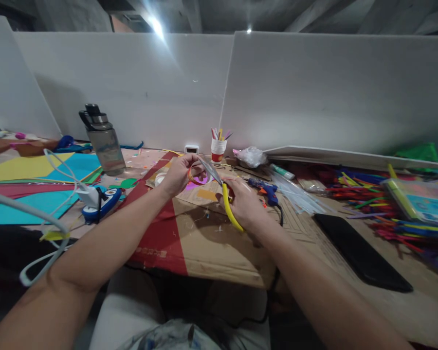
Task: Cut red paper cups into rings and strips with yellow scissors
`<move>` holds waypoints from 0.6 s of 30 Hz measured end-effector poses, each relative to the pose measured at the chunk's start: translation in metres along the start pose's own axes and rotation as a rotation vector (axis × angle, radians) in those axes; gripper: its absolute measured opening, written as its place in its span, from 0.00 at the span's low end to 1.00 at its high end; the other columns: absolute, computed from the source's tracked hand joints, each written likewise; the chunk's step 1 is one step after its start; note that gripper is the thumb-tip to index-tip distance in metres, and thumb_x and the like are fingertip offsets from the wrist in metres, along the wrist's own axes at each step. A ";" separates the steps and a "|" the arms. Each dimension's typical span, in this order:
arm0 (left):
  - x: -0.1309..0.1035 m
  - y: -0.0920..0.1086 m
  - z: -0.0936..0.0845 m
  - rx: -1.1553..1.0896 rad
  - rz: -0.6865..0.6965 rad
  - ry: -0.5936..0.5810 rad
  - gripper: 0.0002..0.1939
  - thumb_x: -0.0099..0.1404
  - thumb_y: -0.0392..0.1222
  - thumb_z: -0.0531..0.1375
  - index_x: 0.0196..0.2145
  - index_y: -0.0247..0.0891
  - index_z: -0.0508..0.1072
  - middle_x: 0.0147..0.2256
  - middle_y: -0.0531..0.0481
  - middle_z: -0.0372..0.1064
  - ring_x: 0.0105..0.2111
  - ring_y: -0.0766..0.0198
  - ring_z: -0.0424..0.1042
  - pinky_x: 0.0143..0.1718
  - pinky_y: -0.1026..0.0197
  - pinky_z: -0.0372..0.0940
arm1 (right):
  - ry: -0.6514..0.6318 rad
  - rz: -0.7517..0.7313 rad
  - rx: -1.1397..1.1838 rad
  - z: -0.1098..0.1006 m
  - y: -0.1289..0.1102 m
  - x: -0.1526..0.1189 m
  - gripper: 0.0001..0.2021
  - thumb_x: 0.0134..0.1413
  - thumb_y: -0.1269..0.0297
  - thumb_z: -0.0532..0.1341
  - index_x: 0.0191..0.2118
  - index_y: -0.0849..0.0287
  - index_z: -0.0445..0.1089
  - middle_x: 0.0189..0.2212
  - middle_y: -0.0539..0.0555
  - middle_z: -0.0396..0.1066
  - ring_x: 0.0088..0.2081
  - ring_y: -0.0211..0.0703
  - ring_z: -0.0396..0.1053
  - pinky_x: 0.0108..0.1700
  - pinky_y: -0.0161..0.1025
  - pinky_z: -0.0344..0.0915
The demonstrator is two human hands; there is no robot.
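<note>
Near the middle of the view, my left hand [181, 174] is closed on a thin orange ring [200, 183]. My right hand [243, 201] is wrapped round the yellow handle of a pair of scissors [228, 208]. The grey blades slant up and left from that hand, with their tips at the fingers of my left hand, beside the ring. Whether the blades touch the ring I cannot tell. Both hands are above a brown and red cardboard sheet [219, 248]. A cup of pens [219, 149] stands behind them.
A bottle [107, 148], coloured sheets [78, 165] and a blue power strip [101, 205] with white cables are at the left. At the right are a blue glue gun [270, 193], clear sticks [295, 192], a black phone [361, 250], colourful pipe cleaners [365, 194] and a plastic box [423, 199].
</note>
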State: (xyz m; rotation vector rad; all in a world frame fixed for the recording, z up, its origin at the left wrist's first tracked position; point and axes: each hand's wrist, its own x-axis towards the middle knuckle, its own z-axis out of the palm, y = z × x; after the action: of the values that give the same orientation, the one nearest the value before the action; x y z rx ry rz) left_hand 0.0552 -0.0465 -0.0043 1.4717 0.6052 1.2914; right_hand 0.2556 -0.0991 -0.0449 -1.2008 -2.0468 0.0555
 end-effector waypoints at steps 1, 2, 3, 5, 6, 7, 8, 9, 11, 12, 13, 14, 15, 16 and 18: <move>0.000 0.001 0.000 -0.007 0.011 0.003 0.17 0.50 0.42 0.71 0.30 0.34 0.67 0.24 0.54 0.69 0.22 0.71 0.68 0.26 0.66 0.61 | 0.003 0.001 0.003 0.001 0.001 0.000 0.19 0.56 0.61 0.59 0.53 0.63 0.70 0.39 0.60 0.71 0.36 0.47 0.66 0.41 0.44 0.64; -0.001 0.001 0.001 -0.015 0.018 0.006 0.17 0.50 0.42 0.72 0.30 0.34 0.68 0.24 0.53 0.70 0.22 0.71 0.68 0.26 0.66 0.61 | 0.006 0.003 0.008 0.002 0.002 0.000 0.20 0.57 0.61 0.59 0.53 0.63 0.70 0.39 0.60 0.71 0.36 0.47 0.66 0.41 0.44 0.64; -0.001 0.002 0.001 -0.024 0.018 0.005 0.18 0.49 0.42 0.72 0.30 0.34 0.68 0.25 0.53 0.70 0.22 0.71 0.69 0.26 0.66 0.62 | 0.010 0.002 0.013 0.002 0.003 -0.001 0.20 0.57 0.60 0.59 0.53 0.63 0.70 0.40 0.60 0.71 0.36 0.47 0.66 0.41 0.44 0.65; 0.000 0.002 0.001 -0.044 0.010 0.001 0.18 0.48 0.41 0.73 0.30 0.34 0.68 0.25 0.53 0.70 0.22 0.71 0.69 0.27 0.65 0.63 | 0.022 -0.005 0.007 0.004 0.006 -0.001 0.20 0.58 0.59 0.59 0.53 0.63 0.70 0.38 0.60 0.70 0.35 0.47 0.66 0.39 0.44 0.65; 0.000 0.001 0.002 -0.054 0.001 -0.003 0.19 0.47 0.40 0.73 0.30 0.34 0.68 0.25 0.53 0.69 0.23 0.71 0.69 0.27 0.65 0.64 | 0.030 -0.009 -0.005 0.005 0.007 -0.002 0.20 0.58 0.58 0.59 0.53 0.62 0.70 0.37 0.59 0.70 0.34 0.47 0.66 0.39 0.44 0.65; 0.000 0.001 0.002 -0.065 -0.010 -0.006 0.19 0.46 0.39 0.74 0.30 0.34 0.68 0.25 0.54 0.69 0.23 0.71 0.69 0.27 0.65 0.64 | 0.037 -0.013 -0.019 0.005 0.008 -0.002 0.20 0.59 0.58 0.59 0.53 0.62 0.71 0.36 0.59 0.70 0.34 0.47 0.65 0.38 0.44 0.65; 0.000 0.001 0.002 -0.075 -0.022 -0.008 0.19 0.45 0.39 0.74 0.30 0.33 0.69 0.25 0.54 0.69 0.23 0.71 0.69 0.27 0.65 0.65 | 0.041 -0.018 -0.031 0.006 0.008 -0.002 0.19 0.59 0.57 0.58 0.53 0.61 0.71 0.35 0.58 0.69 0.34 0.47 0.65 0.38 0.44 0.64; 0.000 0.001 0.002 -0.084 -0.032 -0.009 0.19 0.45 0.38 0.74 0.30 0.33 0.69 0.25 0.54 0.69 0.23 0.70 0.69 0.26 0.65 0.65 | 0.045 -0.022 -0.041 0.006 0.009 -0.002 0.19 0.59 0.57 0.58 0.52 0.61 0.71 0.34 0.58 0.69 0.34 0.47 0.65 0.38 0.43 0.64; 0.000 0.001 0.002 -0.091 -0.051 -0.012 0.19 0.46 0.39 0.74 0.30 0.33 0.69 0.24 0.54 0.69 0.22 0.71 0.69 0.26 0.65 0.64 | 0.045 -0.029 -0.049 0.006 0.009 -0.002 0.18 0.60 0.57 0.58 0.52 0.61 0.71 0.34 0.57 0.69 0.33 0.46 0.65 0.38 0.43 0.64; 0.000 0.002 0.003 -0.093 -0.059 -0.013 0.19 0.46 0.39 0.74 0.30 0.33 0.68 0.24 0.54 0.68 0.21 0.71 0.68 0.25 0.65 0.64 | 0.043 -0.031 -0.049 0.006 0.008 -0.002 0.18 0.60 0.57 0.58 0.51 0.61 0.71 0.34 0.58 0.69 0.33 0.46 0.65 0.38 0.43 0.64; 0.000 0.003 0.004 -0.096 -0.066 -0.018 0.19 0.46 0.39 0.74 0.29 0.33 0.68 0.24 0.54 0.68 0.21 0.71 0.68 0.25 0.66 0.64 | 0.036 -0.032 -0.047 0.005 0.008 -0.002 0.18 0.61 0.58 0.58 0.51 0.61 0.71 0.35 0.58 0.70 0.33 0.46 0.65 0.38 0.43 0.64; 0.000 0.005 0.004 -0.100 -0.072 -0.024 0.19 0.47 0.40 0.74 0.29 0.33 0.68 0.24 0.54 0.68 0.21 0.71 0.68 0.25 0.66 0.63 | 0.031 -0.033 -0.043 0.005 0.007 -0.002 0.18 0.61 0.58 0.58 0.52 0.61 0.71 0.35 0.58 0.70 0.33 0.45 0.65 0.37 0.42 0.64; -0.001 0.006 0.005 -0.104 -0.079 -0.029 0.19 0.46 0.40 0.74 0.29 0.33 0.68 0.24 0.54 0.68 0.21 0.71 0.68 0.25 0.66 0.63 | 0.025 -0.035 -0.039 0.004 0.006 -0.002 0.18 0.61 0.58 0.58 0.52 0.61 0.71 0.35 0.59 0.70 0.33 0.45 0.65 0.37 0.42 0.64; -0.001 0.007 0.005 -0.105 -0.083 -0.035 0.19 0.46 0.40 0.74 0.29 0.33 0.68 0.24 0.54 0.68 0.21 0.71 0.68 0.25 0.66 0.63 | 0.021 -0.040 -0.039 0.003 0.006 -0.002 0.18 0.61 0.58 0.58 0.52 0.62 0.71 0.35 0.59 0.70 0.33 0.45 0.65 0.36 0.41 0.63; -0.001 0.008 0.005 -0.098 -0.083 -0.048 0.19 0.47 0.40 0.74 0.29 0.32 0.69 0.24 0.54 0.69 0.21 0.71 0.68 0.25 0.66 0.62 | 0.022 -0.056 -0.051 0.002 0.004 -0.002 0.18 0.61 0.59 0.57 0.53 0.62 0.71 0.35 0.58 0.70 0.32 0.45 0.65 0.36 0.41 0.63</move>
State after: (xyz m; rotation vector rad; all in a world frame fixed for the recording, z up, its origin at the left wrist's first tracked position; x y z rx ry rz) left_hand 0.0575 -0.0518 0.0028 1.3796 0.5574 1.2017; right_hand 0.2583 -0.0975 -0.0487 -1.1695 -2.0723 -0.0372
